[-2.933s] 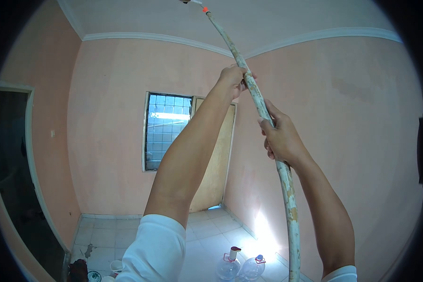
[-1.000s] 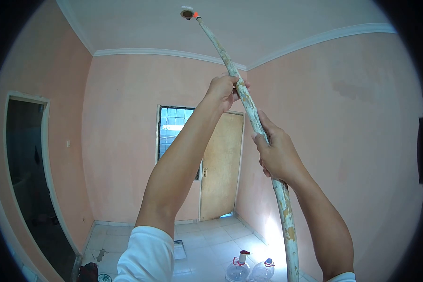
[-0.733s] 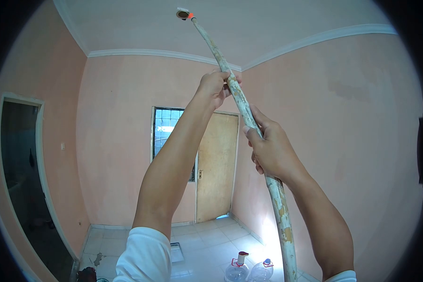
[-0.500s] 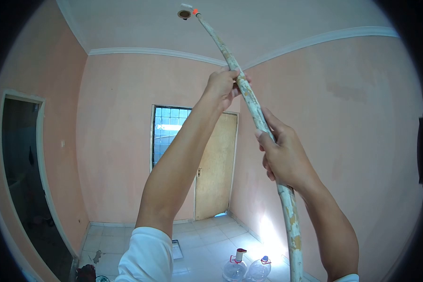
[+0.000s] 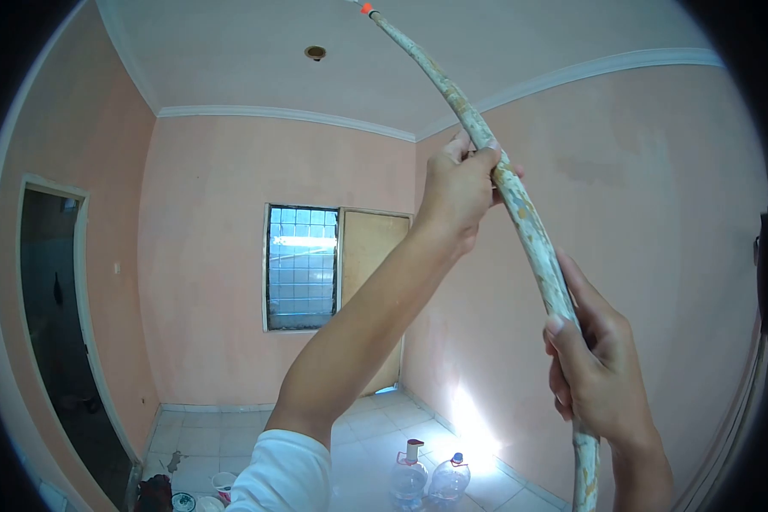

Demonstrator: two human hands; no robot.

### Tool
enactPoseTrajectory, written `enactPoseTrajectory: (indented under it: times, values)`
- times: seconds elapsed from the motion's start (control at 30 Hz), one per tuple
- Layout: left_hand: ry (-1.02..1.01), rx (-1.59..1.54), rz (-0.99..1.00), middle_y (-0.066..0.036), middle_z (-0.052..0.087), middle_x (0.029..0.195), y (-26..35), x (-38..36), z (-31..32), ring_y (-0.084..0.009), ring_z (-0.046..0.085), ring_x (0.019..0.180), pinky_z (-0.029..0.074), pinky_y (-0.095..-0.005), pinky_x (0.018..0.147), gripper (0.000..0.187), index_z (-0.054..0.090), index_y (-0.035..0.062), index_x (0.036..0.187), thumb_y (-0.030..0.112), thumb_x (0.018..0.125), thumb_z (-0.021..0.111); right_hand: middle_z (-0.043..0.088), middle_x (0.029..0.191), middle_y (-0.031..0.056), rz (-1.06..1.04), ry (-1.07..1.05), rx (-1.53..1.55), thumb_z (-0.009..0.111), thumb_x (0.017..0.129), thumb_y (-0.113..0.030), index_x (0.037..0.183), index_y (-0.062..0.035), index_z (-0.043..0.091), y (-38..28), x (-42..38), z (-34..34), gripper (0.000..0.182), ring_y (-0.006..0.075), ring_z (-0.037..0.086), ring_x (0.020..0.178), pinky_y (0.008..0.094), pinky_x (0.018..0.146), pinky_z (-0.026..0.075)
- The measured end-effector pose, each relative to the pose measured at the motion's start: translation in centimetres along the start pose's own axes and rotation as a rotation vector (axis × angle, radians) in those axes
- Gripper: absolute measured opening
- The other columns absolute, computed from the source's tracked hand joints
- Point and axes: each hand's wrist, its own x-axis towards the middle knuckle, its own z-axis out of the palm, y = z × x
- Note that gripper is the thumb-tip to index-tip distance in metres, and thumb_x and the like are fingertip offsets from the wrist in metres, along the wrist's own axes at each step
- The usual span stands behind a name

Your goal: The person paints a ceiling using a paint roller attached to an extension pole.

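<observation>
A long, paint-spattered pole (image 5: 533, 235) runs from the lower right up toward the ceiling, its top tilted left. An orange piece (image 5: 367, 8) is fitted at its upper end; whatever sits beyond that is mostly cut off by the frame's top edge. My left hand (image 5: 465, 183) is wrapped around the pole at mid-height. Lower down, my right hand (image 5: 597, 358) grips the same pole, thumb along its near side.
A round ceiling fixture (image 5: 315, 53) is left of the pole's tip. Two large clear bottles (image 5: 448, 480) stand on the tiled floor, with several containers (image 5: 183, 501) at lower left. Ahead are a barred window (image 5: 302, 269) and a door (image 5: 375, 247); a dark doorway (image 5: 55, 324) opens at left.
Both hands and the pole have shifted right and slightly down in view. The pole's tip has moved up, and the white piece above the orange part has nearly left the frame.
</observation>
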Motion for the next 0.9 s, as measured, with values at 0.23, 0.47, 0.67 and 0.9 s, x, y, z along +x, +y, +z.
enactPoseTrajectory:
  times: [0.23, 0.47, 0.67, 0.9]
  values:
    - [-0.078, -0.027, 0.088, -0.008, 0.062, 0.090, 2.6, -4.0, 10.0, -0.0185, 0.069, 0.085, 0.061, -0.0345, 0.075, 0.019, 0.055, -0.0008, 0.109, 0.017, 0.104, 0.054, 0.054, 0.074, 0.0014, 0.032, 0.125, 0.074, 0.049, 0.098, -0.005, 0.155, 0.0006, 0.031, -3.2, -7.9, -7.0, 0.061, 0.0019, 0.044, 0.043, 0.0198, 0.038, 0.037]
    - [-0.215, -0.067, 0.152, -0.006, 0.061, 0.087, 1.2, -7.4, 16.2, -0.0144, 0.068, 0.081, 0.062, -0.0310, 0.071, 0.023, 0.054, -0.0022, 0.107, 0.021, 0.105, 0.055, 0.054, 0.073, 0.0008, -0.077, 0.195, -0.124, 0.056, 0.101, -0.025, 0.156, -0.0028, 0.031, -0.2, -13.7, -13.0, 0.065, 0.0035, 0.042, 0.043, 0.0200, 0.036, 0.036]
    - [-0.258, -0.182, 0.190, -0.010, 0.056, 0.091, -0.3, -9.1, 19.4, -0.0135, 0.063, 0.080, 0.056, -0.0282, 0.067, 0.048, 0.034, -0.0179, 0.138, 0.011, 0.104, 0.053, 0.053, 0.071, 0.0013, 0.005, 0.491, -0.060, 0.069, 0.087, -0.047, 0.152, 0.0053, 0.033, 1.3, -15.3, -12.7, 0.091, 0.0003, 0.040, 0.042, 0.0160, 0.031, 0.031]
    - [-0.253, -0.166, 0.177, -0.008, 0.057, 0.092, -1.1, -9.6, 20.5, -0.0134, 0.065, 0.083, 0.060, -0.0287, 0.069, 0.035, 0.044, -0.0078, 0.126, 0.019, 0.104, 0.055, 0.053, 0.071, 0.0009, -0.177, 0.493, -0.067, 0.065, 0.090, -0.041, 0.153, 0.0059, 0.032, 5.4, -15.5, -15.4, 0.086, 0.0007, 0.041, 0.044, 0.0162, 0.030, 0.030]
